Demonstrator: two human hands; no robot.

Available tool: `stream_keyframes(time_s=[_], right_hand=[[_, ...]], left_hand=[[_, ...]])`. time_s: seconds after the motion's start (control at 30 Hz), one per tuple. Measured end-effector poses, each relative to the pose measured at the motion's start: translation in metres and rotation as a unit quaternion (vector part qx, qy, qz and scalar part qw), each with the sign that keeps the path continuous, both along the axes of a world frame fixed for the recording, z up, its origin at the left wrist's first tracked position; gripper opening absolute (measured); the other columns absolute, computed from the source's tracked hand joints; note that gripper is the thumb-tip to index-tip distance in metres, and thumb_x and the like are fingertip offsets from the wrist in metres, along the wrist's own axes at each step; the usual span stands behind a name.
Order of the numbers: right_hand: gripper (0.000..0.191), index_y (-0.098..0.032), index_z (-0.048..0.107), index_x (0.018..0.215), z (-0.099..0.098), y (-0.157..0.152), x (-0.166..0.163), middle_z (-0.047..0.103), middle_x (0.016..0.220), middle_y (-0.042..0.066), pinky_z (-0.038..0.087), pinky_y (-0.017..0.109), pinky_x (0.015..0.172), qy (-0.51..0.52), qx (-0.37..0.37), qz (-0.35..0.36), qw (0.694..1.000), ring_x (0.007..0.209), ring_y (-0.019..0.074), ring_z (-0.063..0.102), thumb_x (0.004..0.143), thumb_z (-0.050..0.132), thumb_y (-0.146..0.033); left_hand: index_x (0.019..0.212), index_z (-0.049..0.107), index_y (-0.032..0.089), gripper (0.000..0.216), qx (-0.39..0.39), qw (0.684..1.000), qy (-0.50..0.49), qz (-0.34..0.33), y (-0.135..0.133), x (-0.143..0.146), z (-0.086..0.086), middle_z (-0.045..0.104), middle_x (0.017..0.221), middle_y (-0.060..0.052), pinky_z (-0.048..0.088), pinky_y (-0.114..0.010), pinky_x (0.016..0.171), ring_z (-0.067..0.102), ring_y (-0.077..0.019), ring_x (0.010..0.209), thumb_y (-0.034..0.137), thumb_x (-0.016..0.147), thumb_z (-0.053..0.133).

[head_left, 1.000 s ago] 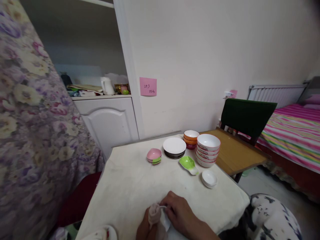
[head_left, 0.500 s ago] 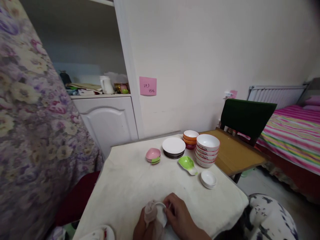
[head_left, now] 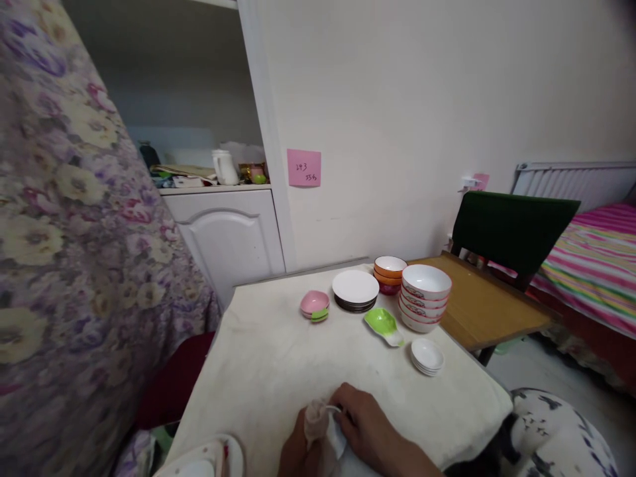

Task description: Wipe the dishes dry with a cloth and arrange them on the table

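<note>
A pale pinkish cloth (head_left: 316, 419) is bunched in my left hand (head_left: 295, 449), its fingers closed around it. The cloth lies against a small white dish (head_left: 336, 438) at the near edge of the table. My right hand (head_left: 366, 425) pinches that dish by its rim, thumb and fingers on the upper right side. The dish is tilted, and the cloth and my fingers hide much of it. To the right of my hands is a stack of small white dishes (head_left: 427, 355). A green and white vegetable-shaped dish (head_left: 382, 323) lies behind it.
Farther back stand pink bowls (head_left: 315, 303), white plates (head_left: 355, 286), orange bowls (head_left: 390, 266) and a tall stack of white bowls (head_left: 426, 283). White dishware (head_left: 233, 450) sits at the table's front left. A brown table (head_left: 487, 305) and a green chair (head_left: 514, 225) adjoin on the right.
The view has turned slightly left, so everything sits farther right. The small white dish has turned in my hands and shows less of its face; both hands keep hold.
</note>
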State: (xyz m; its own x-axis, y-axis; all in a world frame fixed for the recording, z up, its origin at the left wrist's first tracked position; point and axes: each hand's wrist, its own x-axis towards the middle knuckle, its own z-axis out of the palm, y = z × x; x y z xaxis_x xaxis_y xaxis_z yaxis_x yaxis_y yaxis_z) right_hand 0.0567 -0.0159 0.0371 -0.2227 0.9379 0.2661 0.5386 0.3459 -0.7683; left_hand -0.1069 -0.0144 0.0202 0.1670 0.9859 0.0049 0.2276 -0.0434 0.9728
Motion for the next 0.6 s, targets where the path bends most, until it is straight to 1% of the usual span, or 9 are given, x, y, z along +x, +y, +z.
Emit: stream_keyframes(time_s=[0.07,0.1,0.2,0.27,0.33,0.47,0.5,0.53,0.6], right_hand=[[0.017,-0.023,0.061,0.089,0.007,0.001,0.002,0.065,0.090,0.001,0.042,0.024,0.070,-0.023,0.007,0.046,0.999,0.078,0.0140,0.059,0.082,0.048,-0.015],[0.017,-0.023,0.062,0.090,0.008,0.001,0.001,0.065,0.090,0.001,0.042,0.024,0.070,-0.019,0.006,0.040,0.999,0.079,0.0140,0.059,0.081,0.050,-0.016],[0.015,-0.022,0.059,0.091,0.001,0.001,-0.005,0.063,0.081,0.000,0.042,0.023,0.066,0.031,-0.018,-0.053,0.998,0.072,0.0136,0.057,0.077,0.056,-0.017],[0.011,-0.020,0.057,0.086,-0.005,0.000,-0.008,0.061,0.076,-0.001,0.040,0.022,0.062,0.044,-0.022,-0.084,0.995,0.068,0.0130,0.055,0.077,0.054,-0.016],[0.010,-0.020,0.056,0.083,-0.007,-0.001,-0.008,0.061,0.077,-0.001,0.040,0.022,0.062,0.026,-0.008,-0.065,0.997,0.068,0.0127,0.055,0.078,0.050,-0.014],[0.017,-0.023,0.060,0.085,0.003,0.001,0.000,0.064,0.087,0.000,0.041,0.023,0.067,-0.030,0.017,0.034,0.999,0.075,0.0133,0.058,0.077,0.050,-0.011],[0.019,-0.023,0.061,0.087,0.004,0.001,0.001,0.065,0.089,0.000,0.041,0.023,0.069,-0.029,0.017,0.036,0.999,0.077,0.0136,0.059,0.077,0.051,-0.011],[0.019,-0.024,0.061,0.089,0.003,0.001,0.000,0.064,0.089,0.000,0.041,0.023,0.069,-0.018,0.014,0.021,1.000,0.078,0.0140,0.059,0.077,0.052,-0.012],[0.017,-0.023,0.060,0.091,-0.001,0.000,-0.002,0.064,0.086,0.000,0.041,0.024,0.068,0.015,-0.004,-0.031,0.999,0.076,0.0141,0.058,0.077,0.054,-0.015]], left_hand=[[0.103,0.061,0.020,0.033,0.009,0.999,0.007,-0.034,-0.001,-0.001,0.004,0.071,0.108,-0.008,0.048,-0.036,0.091,0.064,-0.0263,0.099,0.027,0.073,0.051],[0.104,0.061,0.020,0.033,0.010,1.000,0.006,-0.029,0.000,-0.002,0.004,0.070,0.108,-0.007,0.048,-0.036,0.091,0.063,-0.0260,0.100,0.027,0.073,0.051],[0.107,0.059,0.019,0.039,0.005,0.998,-0.011,0.057,0.003,-0.004,-0.004,0.067,0.115,-0.008,0.042,-0.036,0.100,0.057,-0.0267,0.113,0.028,0.070,0.053],[0.110,0.056,0.016,0.042,-0.004,0.995,-0.014,0.096,0.005,-0.005,-0.010,0.064,0.121,-0.010,0.037,-0.037,0.105,0.052,-0.0270,0.121,0.029,0.070,0.052],[0.108,0.056,0.015,0.040,-0.006,0.997,-0.005,0.075,0.004,-0.006,-0.010,0.065,0.117,-0.011,0.038,-0.037,0.103,0.053,-0.0275,0.118,0.028,0.071,0.050],[0.097,0.060,0.019,0.027,0.015,0.998,0.014,-0.062,-0.001,-0.004,0.006,0.071,0.095,-0.006,0.049,-0.033,0.084,0.065,-0.0241,0.089,0.023,0.076,0.046],[0.098,0.061,0.020,0.027,0.021,0.997,0.010,-0.067,-0.001,-0.003,0.008,0.072,0.096,-0.006,0.049,-0.033,0.084,0.065,-0.0237,0.088,0.023,0.075,0.046],[0.099,0.061,0.020,0.028,0.023,0.998,0.003,-0.051,-0.001,-0.003,0.009,0.072,0.099,-0.006,0.049,-0.033,0.086,0.064,-0.0239,0.092,0.022,0.075,0.047],[0.103,0.061,0.020,0.033,0.015,1.000,-0.019,0.014,0.001,-0.002,0.006,0.070,0.107,-0.006,0.047,-0.034,0.092,0.062,-0.0249,0.103,0.024,0.073,0.049]])
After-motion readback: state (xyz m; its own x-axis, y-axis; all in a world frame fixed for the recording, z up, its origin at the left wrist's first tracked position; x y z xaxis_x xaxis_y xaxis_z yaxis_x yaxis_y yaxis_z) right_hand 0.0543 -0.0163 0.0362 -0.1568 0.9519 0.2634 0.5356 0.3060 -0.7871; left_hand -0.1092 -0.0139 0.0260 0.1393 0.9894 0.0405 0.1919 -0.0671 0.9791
